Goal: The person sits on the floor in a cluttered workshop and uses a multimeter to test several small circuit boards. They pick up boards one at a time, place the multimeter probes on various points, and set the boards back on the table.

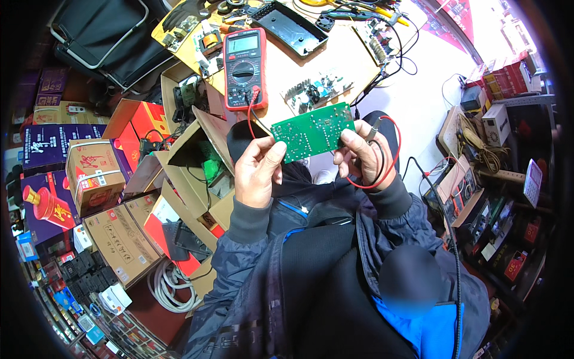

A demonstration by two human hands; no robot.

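Note:
A green circuit board is held up over my lap, its soldered side facing me. My left hand pinches its left edge between thumb and fingers. At the right edge, my right hand grips the board in the same way. A red test lead and a black one loop around my right hand; their probe tips are hard to make out. Beyond the board, a red multimeter lies on the table with a red plug in its socket. Another populated circuit board rests just behind the held one.
An open black plastic case and loose electronic parts cover the far table. Open cardboard boxes crowd my left, above a coiled grey hose. To my right stand shelves with cables. A folded black chair is at far left.

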